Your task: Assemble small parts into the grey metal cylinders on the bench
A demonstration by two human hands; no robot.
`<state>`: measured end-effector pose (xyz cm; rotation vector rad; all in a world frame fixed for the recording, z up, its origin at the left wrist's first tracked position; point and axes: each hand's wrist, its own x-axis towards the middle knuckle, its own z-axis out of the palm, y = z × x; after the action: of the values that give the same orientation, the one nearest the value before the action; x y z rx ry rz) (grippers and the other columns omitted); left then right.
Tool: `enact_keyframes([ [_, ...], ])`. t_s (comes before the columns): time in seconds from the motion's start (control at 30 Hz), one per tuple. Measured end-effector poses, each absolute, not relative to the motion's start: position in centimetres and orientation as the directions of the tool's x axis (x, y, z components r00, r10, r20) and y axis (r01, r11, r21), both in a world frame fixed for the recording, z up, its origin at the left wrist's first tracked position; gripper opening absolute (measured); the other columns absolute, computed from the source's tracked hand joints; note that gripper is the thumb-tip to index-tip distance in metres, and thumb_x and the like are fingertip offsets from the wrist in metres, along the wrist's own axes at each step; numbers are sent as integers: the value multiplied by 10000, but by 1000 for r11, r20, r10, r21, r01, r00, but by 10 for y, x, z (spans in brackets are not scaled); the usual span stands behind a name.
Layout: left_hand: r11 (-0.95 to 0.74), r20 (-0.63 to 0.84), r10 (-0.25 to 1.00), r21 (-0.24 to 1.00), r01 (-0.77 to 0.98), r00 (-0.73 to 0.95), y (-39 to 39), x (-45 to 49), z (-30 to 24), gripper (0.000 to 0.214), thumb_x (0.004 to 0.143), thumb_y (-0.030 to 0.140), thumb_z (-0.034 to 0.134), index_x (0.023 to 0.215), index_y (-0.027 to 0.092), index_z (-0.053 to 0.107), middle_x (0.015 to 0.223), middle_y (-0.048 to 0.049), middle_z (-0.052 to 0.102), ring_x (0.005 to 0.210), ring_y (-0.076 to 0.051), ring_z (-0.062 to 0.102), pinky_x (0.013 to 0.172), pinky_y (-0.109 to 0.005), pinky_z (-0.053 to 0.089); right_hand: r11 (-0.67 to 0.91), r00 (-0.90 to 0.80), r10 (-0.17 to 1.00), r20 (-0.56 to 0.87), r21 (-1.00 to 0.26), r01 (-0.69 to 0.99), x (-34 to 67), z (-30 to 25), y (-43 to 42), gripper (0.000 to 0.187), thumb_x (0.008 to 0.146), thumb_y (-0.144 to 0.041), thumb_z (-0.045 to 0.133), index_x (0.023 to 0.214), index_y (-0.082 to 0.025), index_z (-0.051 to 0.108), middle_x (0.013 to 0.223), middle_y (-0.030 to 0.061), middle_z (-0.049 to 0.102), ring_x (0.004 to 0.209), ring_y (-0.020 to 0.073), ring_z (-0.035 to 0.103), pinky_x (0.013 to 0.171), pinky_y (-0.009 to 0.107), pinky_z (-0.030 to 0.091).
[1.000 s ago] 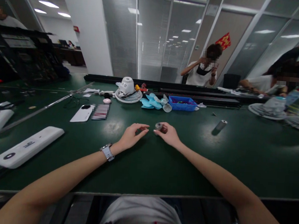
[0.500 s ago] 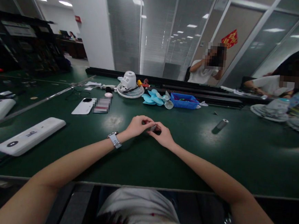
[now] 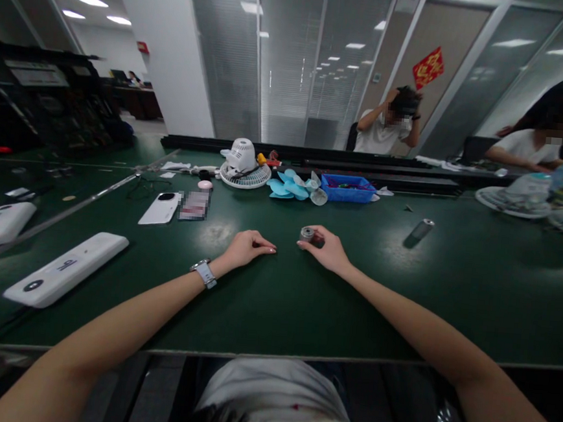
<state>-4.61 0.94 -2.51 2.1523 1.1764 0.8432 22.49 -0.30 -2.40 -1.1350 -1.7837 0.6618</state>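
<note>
My right hand [image 3: 325, 248] rests on the green table [image 3: 274, 301] and pinches a small grey cylindrical part [image 3: 307, 233] between thumb and fingers. My left hand [image 3: 247, 247] lies on the table a little to the left of it, fingers curled loosely with the fingertips on the surface; I see nothing in it. A watch [image 3: 204, 272] sits on my left wrist. A second grey cylinder [image 3: 420, 228] lies on its side farther right.
At the back stand a white fan housing [image 3: 242, 162], light blue fan blades [image 3: 288, 189] and a blue tray [image 3: 347, 188]. A white phone [image 3: 160, 208] and a long white device [image 3: 64, 276] lie at left. People sit beyond the table.
My hands were together on the small part half a second ago. My left hand has drawn away to the left and settled on the table; the right keeps the part.
</note>
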Motion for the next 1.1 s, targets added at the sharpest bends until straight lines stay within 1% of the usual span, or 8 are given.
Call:
enact_keyframes([
  [0.23,-372,282,927,783,499,249,18,-50,-25,449,809,561,631,1083,230,760,777,-37,708,651,-170,582,595,-277,422,-6,478,767,429,-740,673,388,-33,63,455,747,-397,733,1121,-165,616,1060,122,725,957,247,688,890,411,525],
  [0.43,-253,300,952,885,390,-64,25,-53,-25,460,906,544,475,963,152,710,718,-39,659,614,-145,584,579,-251,434,-268,594,737,324,-666,696,426,-40,58,499,760,-430,715,1154,-154,583,1071,140,690,1007,292,654,922,448,486],
  [0.53,-228,289,948,906,356,-130,23,-51,-24,404,912,510,483,926,152,670,704,-33,644,601,-141,577,574,-247,432,-269,623,629,465,-621,736,396,-25,45,697,723,-396,751,1308,-123,487,1298,212,578,1209,361,541,1001,545,410],
  [0.6,-225,288,947,913,341,-146,21,-50,-23,368,912,492,493,913,158,647,697,-28,640,599,-142,577,577,-248,433,-153,518,571,637,-537,830,357,-12,32,722,754,-398,728,1362,-122,453,1402,228,493,1317,376,438,1050,585,342],
  [0.67,-233,293,946,912,338,-137,20,-49,-23,346,910,483,501,908,164,634,697,-25,642,601,-144,582,583,-252,437,96,269,640,720,-422,902,306,-3,15,548,858,-423,627,1330,-164,524,1392,185,519,1322,341,437,1066,567,326],
  [0.8,-242,299,946,909,339,-126,20,-49,-25,360,904,507,503,894,170,627,697,-26,645,605,-150,588,588,-260,441,514,-316,815,486,-355,781,200,-11,-16,463,888,-565,590,1235,-269,672,1345,101,590,1270,291,490,1044,517,368],
  [0.93,-247,303,946,906,343,-118,20,-49,-27,418,886,579,500,879,180,623,693,-28,652,596,-153,585,587,-265,438,517,-390,847,361,-390,762,148,-26,-24,336,887,-520,631,1117,-304,745,1285,72,643,1228,282,519,1000,516,396],
  [1.1,-266,311,947,896,356,-76,21,-50,-29,408,895,570,480,890,187,620,709,-25,651,616,-154,592,591,-260,436,557,-390,810,438,-367,745,191,-17,-5,202,916,-419,623,984,-307,776,1136,41,714,1081,253,602,903,466,462],
])
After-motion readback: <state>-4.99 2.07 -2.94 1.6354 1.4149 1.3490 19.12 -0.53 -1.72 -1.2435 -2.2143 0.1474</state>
